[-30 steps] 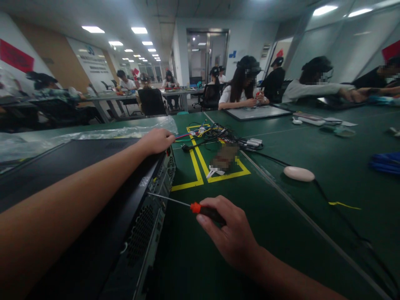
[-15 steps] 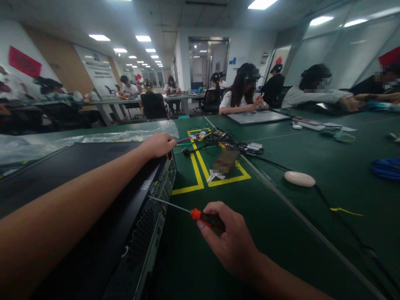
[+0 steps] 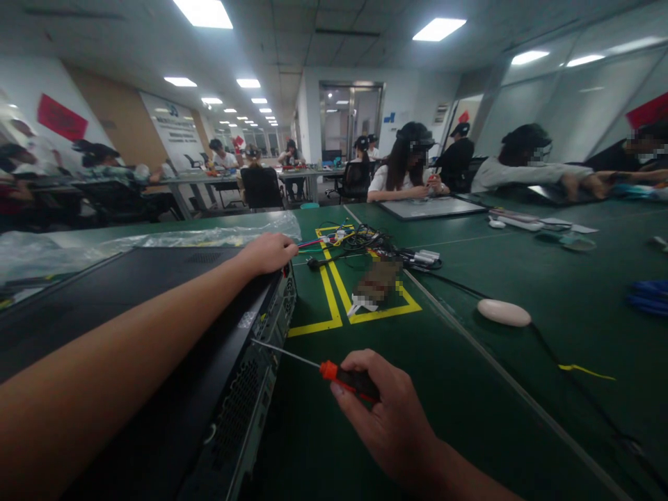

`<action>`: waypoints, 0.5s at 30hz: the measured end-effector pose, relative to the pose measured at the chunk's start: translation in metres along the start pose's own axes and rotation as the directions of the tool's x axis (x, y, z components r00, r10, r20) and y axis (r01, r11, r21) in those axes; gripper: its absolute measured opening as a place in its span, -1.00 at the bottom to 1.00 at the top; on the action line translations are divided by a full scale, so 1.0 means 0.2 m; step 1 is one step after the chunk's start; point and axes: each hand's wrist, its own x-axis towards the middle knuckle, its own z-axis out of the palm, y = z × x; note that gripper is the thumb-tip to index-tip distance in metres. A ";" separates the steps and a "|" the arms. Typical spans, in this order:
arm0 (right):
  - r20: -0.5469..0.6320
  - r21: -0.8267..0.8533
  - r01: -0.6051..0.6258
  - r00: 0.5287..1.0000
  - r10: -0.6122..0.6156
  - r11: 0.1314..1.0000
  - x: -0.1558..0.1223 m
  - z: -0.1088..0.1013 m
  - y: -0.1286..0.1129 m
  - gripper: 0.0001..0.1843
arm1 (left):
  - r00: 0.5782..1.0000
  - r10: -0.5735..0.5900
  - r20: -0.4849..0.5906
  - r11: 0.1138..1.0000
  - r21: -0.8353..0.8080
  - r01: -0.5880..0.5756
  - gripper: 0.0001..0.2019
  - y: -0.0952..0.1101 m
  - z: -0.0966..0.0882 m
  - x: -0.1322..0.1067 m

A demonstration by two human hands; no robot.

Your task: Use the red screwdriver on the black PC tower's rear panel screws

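A black computer case (image 3: 156, 306) lies on its side at the left, its rear panel (image 3: 261, 376) with vents and ports facing right. My left hand (image 3: 268, 255) grips the far rear corner of the case, fingers bent over the edge, the forearm stretched across the top; the fingertips are partly hidden. In my right hand (image 3: 389, 410), closed round the black and orange handle, is a screwdriver (image 3: 328, 371). Its thin shaft points left, and the tip meets the rear panel near the upper edge. The screw head, if any, is too small to see.
On the green table (image 3: 459, 431), beyond the case, lie tangled cables (image 3: 365, 240) and a blurred brownish object (image 3: 376, 282) within yellow tape. Clear plastic sheeting (image 3: 130, 240) is behind the case. A white oval piece (image 3: 504, 313) sits on a cord. Other people work across the table.
The view has tipped up slightly, so everything sits a little lower in the picture. Both hands keep their places on the case and the screwdriver, whose tip still meets the rear panel.
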 end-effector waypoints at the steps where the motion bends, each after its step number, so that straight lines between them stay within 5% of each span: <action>1: -0.005 -0.005 0.002 1.000 -0.003 1.000 0.00 0.00 0.00 -0.90 | 1.000 -0.004 0.006 1.000 0.000 0.004 -0.54 0.00 0.00 0.00; 15: -0.031 -0.033 -0.002 1.000 0.001 0.999 0.03 -0.03 -0.02 -0.88 | 0.998 0.021 0.055 0.999 0.046 -0.024 -0.47 0.01 -0.01 0.00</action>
